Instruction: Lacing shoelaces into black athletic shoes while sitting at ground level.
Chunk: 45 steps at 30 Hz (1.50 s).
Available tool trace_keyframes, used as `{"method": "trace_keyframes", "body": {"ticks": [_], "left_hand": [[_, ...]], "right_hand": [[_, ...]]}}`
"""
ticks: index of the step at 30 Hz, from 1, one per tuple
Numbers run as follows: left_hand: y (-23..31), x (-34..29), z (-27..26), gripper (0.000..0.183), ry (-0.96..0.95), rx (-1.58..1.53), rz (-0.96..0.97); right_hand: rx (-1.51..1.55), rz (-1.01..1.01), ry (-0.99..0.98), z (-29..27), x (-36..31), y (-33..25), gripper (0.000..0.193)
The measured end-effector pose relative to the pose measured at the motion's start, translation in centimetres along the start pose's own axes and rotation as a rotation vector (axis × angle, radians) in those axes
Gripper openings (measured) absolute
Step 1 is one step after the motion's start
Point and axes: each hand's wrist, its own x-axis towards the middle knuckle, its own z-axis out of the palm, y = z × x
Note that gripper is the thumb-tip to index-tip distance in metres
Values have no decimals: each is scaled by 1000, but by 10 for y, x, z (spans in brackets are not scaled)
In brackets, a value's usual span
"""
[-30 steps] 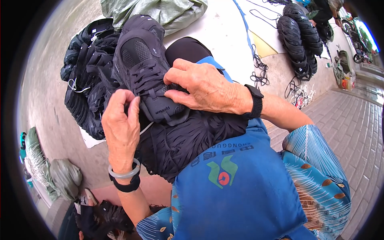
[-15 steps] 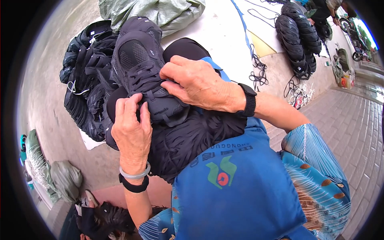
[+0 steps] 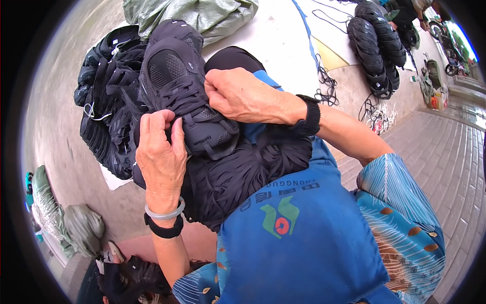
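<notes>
A black sneaker lies across my lap, toe pointing away, with a black shoelace threaded through its front. My left hand is at the left edge of the lacing, thumb and forefinger pinched close by the eyelets. Against the other side of the lacing, my right hand is closed with its fingers curled in. What either hand grips is hidden. Below the sneaker's heel, a thick bundle of black laces rests on my blue apron.
Many black sneakers are stacked to the left. Behind them sits a grey-green sack. More black shoes stand in rows at the far right, near loose black cords. A grey sack lies lower left.
My right hand has curled tighter and shifted slightly up. My left hand has moved a little left and up. The sneaker stays almost in place.
</notes>
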Motion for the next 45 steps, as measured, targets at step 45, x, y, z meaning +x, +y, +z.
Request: {"method": "trace_keyframes", "body": {"ticks": [45], "left_hand": [[18,3,-38,16,-277,213,171]], "right_hand": [[191,226,-154,-10,4,1,15]]}}
